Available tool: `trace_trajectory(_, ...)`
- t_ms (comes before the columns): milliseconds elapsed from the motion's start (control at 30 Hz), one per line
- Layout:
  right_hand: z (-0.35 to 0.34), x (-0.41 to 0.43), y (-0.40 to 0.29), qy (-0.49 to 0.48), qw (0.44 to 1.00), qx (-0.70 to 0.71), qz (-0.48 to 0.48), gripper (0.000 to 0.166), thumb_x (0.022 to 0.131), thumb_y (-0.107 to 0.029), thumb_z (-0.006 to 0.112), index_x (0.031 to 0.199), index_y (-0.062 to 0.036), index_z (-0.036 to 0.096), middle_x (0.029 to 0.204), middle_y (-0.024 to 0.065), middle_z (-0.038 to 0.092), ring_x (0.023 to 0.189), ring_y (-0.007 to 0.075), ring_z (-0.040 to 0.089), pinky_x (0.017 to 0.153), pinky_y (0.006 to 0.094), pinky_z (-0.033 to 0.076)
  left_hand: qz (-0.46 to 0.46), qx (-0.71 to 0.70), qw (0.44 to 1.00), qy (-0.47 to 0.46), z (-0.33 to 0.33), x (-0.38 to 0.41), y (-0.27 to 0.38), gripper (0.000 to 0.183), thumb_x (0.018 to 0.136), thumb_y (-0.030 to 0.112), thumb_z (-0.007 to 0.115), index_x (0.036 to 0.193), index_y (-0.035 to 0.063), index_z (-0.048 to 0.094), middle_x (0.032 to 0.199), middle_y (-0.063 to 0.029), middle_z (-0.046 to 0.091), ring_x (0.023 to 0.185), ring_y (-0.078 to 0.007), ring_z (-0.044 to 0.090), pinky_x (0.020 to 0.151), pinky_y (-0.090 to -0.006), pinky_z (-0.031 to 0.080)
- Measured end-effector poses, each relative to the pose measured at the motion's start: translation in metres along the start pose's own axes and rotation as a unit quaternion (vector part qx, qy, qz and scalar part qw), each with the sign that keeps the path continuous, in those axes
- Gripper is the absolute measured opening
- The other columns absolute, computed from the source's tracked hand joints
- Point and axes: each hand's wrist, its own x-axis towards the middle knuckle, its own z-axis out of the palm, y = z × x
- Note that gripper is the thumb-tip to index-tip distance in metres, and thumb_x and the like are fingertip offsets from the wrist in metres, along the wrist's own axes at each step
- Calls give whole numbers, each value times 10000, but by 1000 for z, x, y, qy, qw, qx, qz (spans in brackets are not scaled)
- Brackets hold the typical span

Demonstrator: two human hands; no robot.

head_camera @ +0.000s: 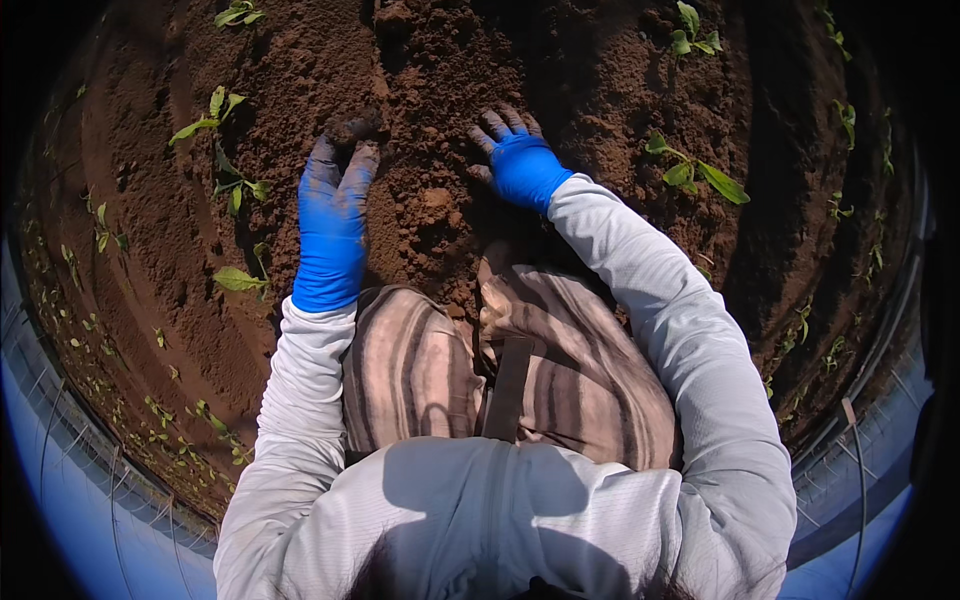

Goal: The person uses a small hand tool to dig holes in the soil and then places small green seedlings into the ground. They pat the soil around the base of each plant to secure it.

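My left hand (334, 214), in a blue glove with soil-caked fingers, rests on the brown soil at the left side of the furrow. Its fingers curl forward, with a dark gap between them and the thumb; no held thing shows there. Across the furrow, my right hand (521, 159) wears a matching blue glove. Its dirty fingers are spread against the earth on the right. Loose, crumbly soil (431, 202) lies between both hands, in front of my knees.
Leafy seedlings grow in rows on both sides, the nearest being a left seedling (238, 184) and a right seedling (694, 171). A deep shaded furrow (780, 172) runs along the right. My striped trousers (412, 360) and a hanging dark strap (510, 390) are below.
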Motion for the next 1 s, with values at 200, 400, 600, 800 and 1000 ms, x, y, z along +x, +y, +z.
trace_trajectory(200, 8, -49, -33, -79, 996, -32, -17, 642, 848, -536, 414, 1371, -181, 303, 1443, 146, 175, 1331, 379, 88, 1068, 517, 59, 2, -62, 998, 13, 2, -31, 16, 409, 849, 14, 550, 1234, 10, 413, 1137, -141, 527, 1002, -193, 555, 887, -308, 476)
trace_trajectory(400, 0, -71, -63, -123, 992, 33, -21, 571, 848, -539, 411, 1316, -212, 406, 1400, 162, 264, 1271, 413, 236, 1041, 543, 155, -7, -115, 992, -57, 0, -61, 38, 331, 843, -11, 543, 1163, -1, 460, 1028, -100, 566, 913, -153, 572, 819, -268, 491)
trace_trajectory(600, -11, -80, -58, -115, 984, -37, -128, 527, 756, -337, 604, 1252, -223, 465, 1361, 181, 297, 1205, 432, 324, 978, 572, 261, 2, -54, 995, -88, -21, -79, 57, 247, 849, 24, 542, 1091, 4, 501, 955, -35, 572, 854, -86, 533, 776, -236, 460)
trace_trajectory(800, -2, -71, -64, -196, 965, -103, -137, 499, 733, -161, 625, 1214, -178, 492, 1305, 182, 346, 1163, 392, 388, 866, 489, 417, 37, -47, 997, -44, -49, -72, 70, 310, 835, 10, 554, 1138, 17, 488, 1008, -54, 564, 858, -100, 535, 764, -249, 472)
trace_trajectory(1000, 13, -79, -50, -130, 987, -39, -88, 302, 786, -108, 530, 1082, -142, 575, 1110, 168, 506, 1006, 360, 502, 769, 448, 489, 239, 95, 962, 94, -110, 22, 129, 356, 857, 22, 535, 1200, -19, 450, 1103, -146, 554, 971, -202, 573, 863, -306, 492)
